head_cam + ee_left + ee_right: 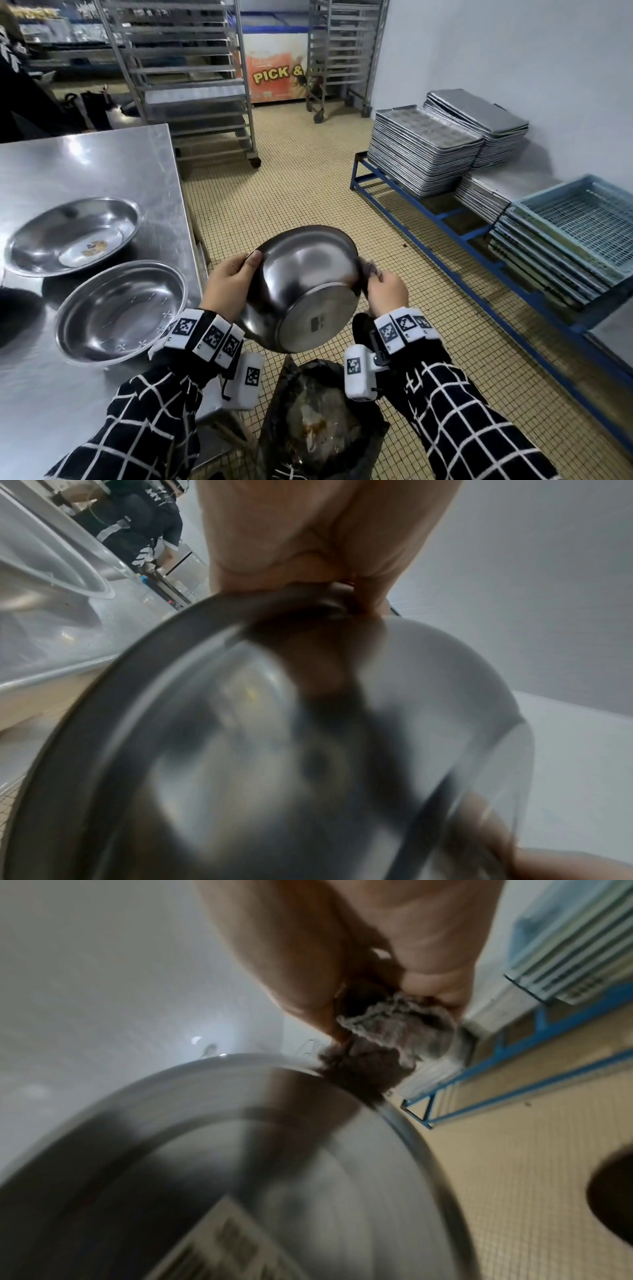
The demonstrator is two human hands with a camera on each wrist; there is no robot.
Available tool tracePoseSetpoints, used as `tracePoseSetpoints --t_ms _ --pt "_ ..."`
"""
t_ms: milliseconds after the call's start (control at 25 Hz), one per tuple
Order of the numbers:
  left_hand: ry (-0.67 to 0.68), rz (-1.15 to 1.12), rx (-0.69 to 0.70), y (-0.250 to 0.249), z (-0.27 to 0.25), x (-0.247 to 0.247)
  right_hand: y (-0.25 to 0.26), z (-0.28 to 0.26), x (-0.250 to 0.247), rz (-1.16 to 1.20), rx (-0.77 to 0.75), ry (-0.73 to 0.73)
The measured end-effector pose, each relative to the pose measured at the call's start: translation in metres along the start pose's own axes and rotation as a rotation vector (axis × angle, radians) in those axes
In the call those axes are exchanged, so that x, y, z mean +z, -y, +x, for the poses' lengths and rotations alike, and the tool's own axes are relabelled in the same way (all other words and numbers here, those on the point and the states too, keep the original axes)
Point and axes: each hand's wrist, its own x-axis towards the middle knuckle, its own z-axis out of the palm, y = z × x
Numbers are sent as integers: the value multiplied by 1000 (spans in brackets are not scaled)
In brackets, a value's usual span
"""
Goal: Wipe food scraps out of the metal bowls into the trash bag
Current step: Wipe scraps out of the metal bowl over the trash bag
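A metal bowl [301,291] is held in the air, tipped with its flat base toward me and its opening facing away. My left hand [231,284] grips its left rim, thumb on the outside. My right hand [385,291] pinches a grey-brown cloth [371,270] against the bowl's right rim. The right wrist view shows that cloth [387,1042] bunched between the fingers at the rim of the bowl [240,1164]. In the left wrist view, the bowl [274,750] fills the frame under my left hand [308,547]. A black trash bag [318,421] with scraps stands open on the floor below.
Two more metal bowls [73,236] [121,311] sit on the steel table [85,161] at my left. Stacked baking trays [424,150] and blue crates [575,233] rest on a blue rack at the right. Wheeled tray racks [191,78] stand behind. A person [17,78] stands far left.
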Motion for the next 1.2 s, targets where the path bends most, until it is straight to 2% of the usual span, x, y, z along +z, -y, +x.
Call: tracePoseSetpoints --t_ms 80,160,240,280,320,360,440,560,600,640,760,880,960,1040,1120,1200 --pt "-5 57 11 -4 -4 0 1 -13 4 71 -140 -65" --pt "-13 118 39 -8 -8 3 11 -36 17 118 -437 -115" --pt "-3 144 53 -13 -10 7 17 -57 35 -78 -714 -140" --pt "15 134 58 -15 -11 9 17 -62 42 -208 -789 -155" --pt "32 130 67 -17 -12 10 17 -64 45 -258 -795 -170" --pt "45 126 91 -17 -13 10 14 -59 43 -225 -728 -173" --pt "75 105 164 -18 -17 4 17 -47 32 20 -394 -81" --pt "82 24 188 -15 -20 -6 24 -19 -2 818 245 415" --pt "65 0 223 -14 -20 -9 25 -13 -12 995 392 538" --pt "39 9 270 -14 -20 -12 26 -10 -20 1059 450 610" --pt "-26 211 417 -15 -21 -12 31 -12 -24 832 360 523" --pt "-192 268 364 -15 -19 -8 30 -20 -14 774 287 326" --pt "-221 24 219 -16 -14 -8 24 -25 -3 782 244 219" --pt "-85 -240 -55 -19 -14 -7 19 -28 4 753 197 151" --pt "80 -193 -265 -31 -23 -3 13 -25 6 758 125 94" --pt "90 -148 -328 -35 -27 0 6 -19 6 684 58 107"
